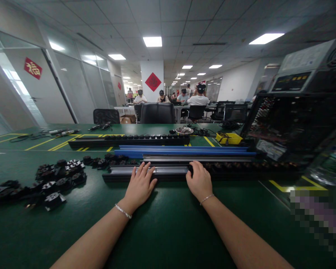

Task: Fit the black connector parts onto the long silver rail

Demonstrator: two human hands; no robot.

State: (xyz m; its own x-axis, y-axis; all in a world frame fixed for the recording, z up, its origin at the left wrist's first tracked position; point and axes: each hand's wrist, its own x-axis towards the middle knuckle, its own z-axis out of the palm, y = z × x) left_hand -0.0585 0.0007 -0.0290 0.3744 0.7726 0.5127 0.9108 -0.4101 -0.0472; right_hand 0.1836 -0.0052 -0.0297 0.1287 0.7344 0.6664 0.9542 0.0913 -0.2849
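A long black channel rail (114,179) with a shiny inner groove lies across the green table in front of me. My left hand (140,185) rests on its left part, palm down and fingers spread, holding nothing. Farther right, my right hand (200,182) has its fingers curled round a small black module (190,169) at the groove; the fingers partly hide it. To the right of that hand, a row of similar black modules (240,167) sits along the rail. A loose pile of black socket-like modules (62,178) lies left of my left hand.
Behind the rail lie a blue rail (184,150) and another black rail (123,141) carrying modules. A metal dish (184,130), a yellow tray (233,139) and cables stand farther back. An open computer case (294,123) stands at right. Several people sit at distant desks.
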